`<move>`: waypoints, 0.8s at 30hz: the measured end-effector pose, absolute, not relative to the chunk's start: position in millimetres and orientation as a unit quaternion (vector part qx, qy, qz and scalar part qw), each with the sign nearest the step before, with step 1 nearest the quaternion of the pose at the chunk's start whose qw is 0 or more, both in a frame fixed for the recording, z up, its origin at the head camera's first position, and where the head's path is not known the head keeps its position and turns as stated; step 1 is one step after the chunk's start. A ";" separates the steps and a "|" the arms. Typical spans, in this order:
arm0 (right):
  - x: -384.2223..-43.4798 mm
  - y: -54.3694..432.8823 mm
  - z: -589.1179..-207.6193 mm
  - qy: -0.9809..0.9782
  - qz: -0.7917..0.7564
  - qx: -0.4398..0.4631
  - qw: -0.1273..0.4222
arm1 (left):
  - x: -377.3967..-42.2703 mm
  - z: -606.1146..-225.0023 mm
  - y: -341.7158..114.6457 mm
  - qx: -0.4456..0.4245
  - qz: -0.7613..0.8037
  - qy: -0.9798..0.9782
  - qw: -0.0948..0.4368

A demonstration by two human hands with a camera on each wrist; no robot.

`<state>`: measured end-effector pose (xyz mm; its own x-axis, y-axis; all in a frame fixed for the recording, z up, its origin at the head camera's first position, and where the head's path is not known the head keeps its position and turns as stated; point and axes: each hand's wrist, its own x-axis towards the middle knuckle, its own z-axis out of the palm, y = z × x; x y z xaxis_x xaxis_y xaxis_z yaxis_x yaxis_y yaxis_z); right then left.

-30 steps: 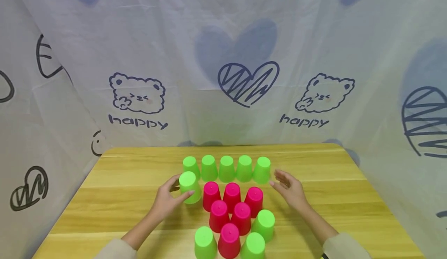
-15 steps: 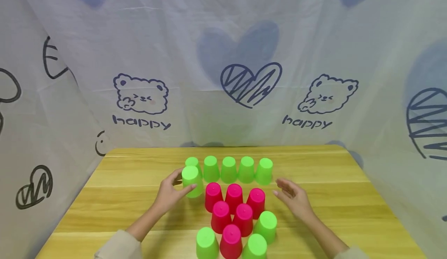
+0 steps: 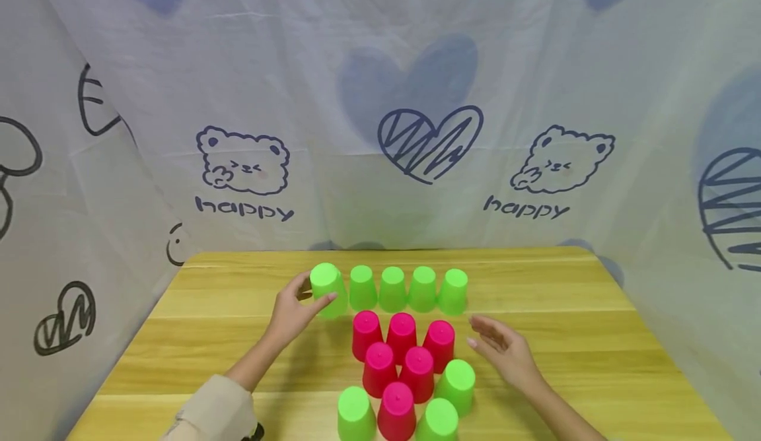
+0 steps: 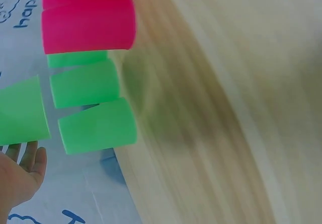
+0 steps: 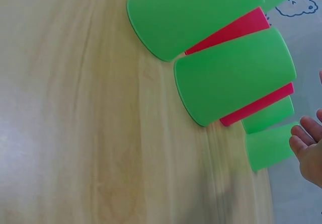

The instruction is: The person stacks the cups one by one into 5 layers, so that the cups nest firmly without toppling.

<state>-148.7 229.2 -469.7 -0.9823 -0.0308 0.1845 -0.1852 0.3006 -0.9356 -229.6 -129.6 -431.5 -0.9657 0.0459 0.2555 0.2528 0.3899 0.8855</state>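
Observation:
My left hand (image 3: 300, 305) grips an upside-down green cup (image 3: 329, 292) at the left end of the back row. In the left wrist view this held cup (image 4: 20, 114) is off the wooden table, apart from the two nearest green cups of that row. It hides most of the row's leftmost cup in the head view. My right hand (image 3: 504, 352) hovers right of the red cups, fingers loosely bent and holding nothing. Several red cups (image 3: 398, 411) stand upside down in a triangle pointing toward me.
Several green cups (image 3: 393, 289) form a straight row behind the red triangle. One green cup (image 3: 356, 414) is at the front left, and two, including another green cup (image 3: 456, 387), line the triangle's right side. A printed cloth (image 3: 333, 183) hangs behind the table (image 3: 565, 296).
My left hand has carried the green cup away from me, from beside the red cups to the back row's left end. My right hand has drawn slightly nearer to me.

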 end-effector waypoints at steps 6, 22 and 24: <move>-140.1 221.6 -469.6 -0.800 0.589 0.094 0.072 | -240.6 -424.6 -128.1 -0.068 -0.557 -0.822 0.097; -118.0 221.0 -472.7 -0.789 0.581 0.184 0.076 | -253.5 -419.6 -114.5 -0.066 -0.562 -0.818 0.099; -115.1 221.6 -474.0 -0.781 0.586 0.202 0.076 | -255.7 -419.0 -114.1 -0.065 -0.563 -0.818 0.099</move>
<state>-115.1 221.6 -474.0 -0.9064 -0.2267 0.3564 -0.4056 0.2320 -0.8841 -255.7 -114.1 -419.0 -0.9719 -0.0057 0.2354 0.2179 0.3569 0.9084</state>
